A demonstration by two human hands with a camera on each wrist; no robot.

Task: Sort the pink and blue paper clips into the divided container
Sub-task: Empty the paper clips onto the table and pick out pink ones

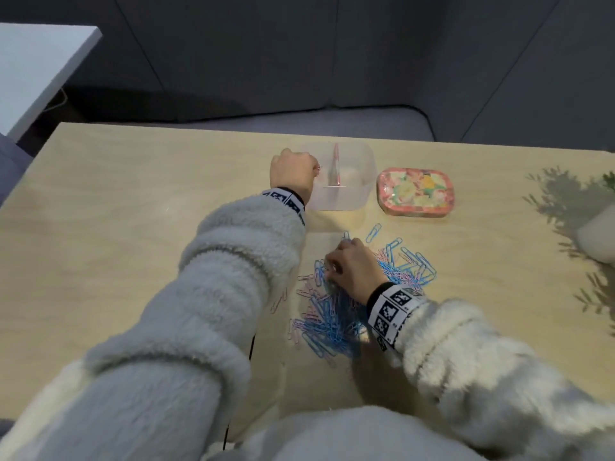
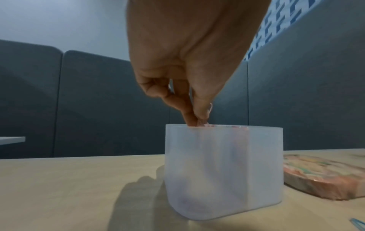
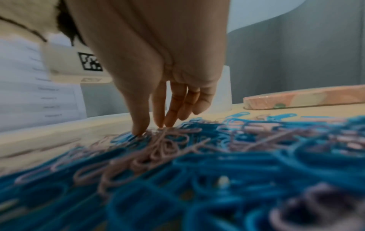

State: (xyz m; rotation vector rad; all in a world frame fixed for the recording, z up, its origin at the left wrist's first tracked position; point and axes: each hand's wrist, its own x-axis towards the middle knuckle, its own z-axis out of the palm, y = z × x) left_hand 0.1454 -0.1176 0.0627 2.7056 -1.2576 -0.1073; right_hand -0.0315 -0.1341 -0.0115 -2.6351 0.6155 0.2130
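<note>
A clear plastic container with a pink divider stands at the back of the wooden table. My left hand hovers over its left rim. In the left wrist view, thumb and forefinger of this hand pinch a pink paper clip just above the container. A mixed pile of blue and pink paper clips lies nearer to me. My right hand reaches down onto the pile; its fingertips touch a tangle of pink clips with the fingers fairly straight.
A pink patterned lid lies flat to the right of the container. A white pot with a plant stands at the table's right edge. Loose clips lie left of the pile. A white tabletop is at the far left.
</note>
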